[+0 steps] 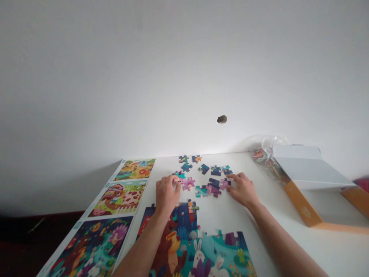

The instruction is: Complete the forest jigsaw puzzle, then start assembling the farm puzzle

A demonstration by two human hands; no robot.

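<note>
My left hand (167, 191) is closed in a pinch on a pink and teal puzzle piece (179, 177), at the left side of the loose pieces. Its fingers hide part of that piece. Just right of it lies a pink puzzle piece (189, 183). My right hand (243, 189) rests open, thumb and fingers apart, with its fingertips at a purple piece (224, 184) and close to a teal and dark blue piece (226, 170). Below my hands, partly covered by my left forearm, is the partly joined puzzle (201, 250) with rabbits and a brown animal.
Several loose dark blue pieces (203, 169) lie toward the wall (184, 77), which has a hole (221, 119). A printed picture sheet (121, 198) is on the left. At the right stand an orange and white box (311, 215) and a clear plastic bag (266, 161).
</note>
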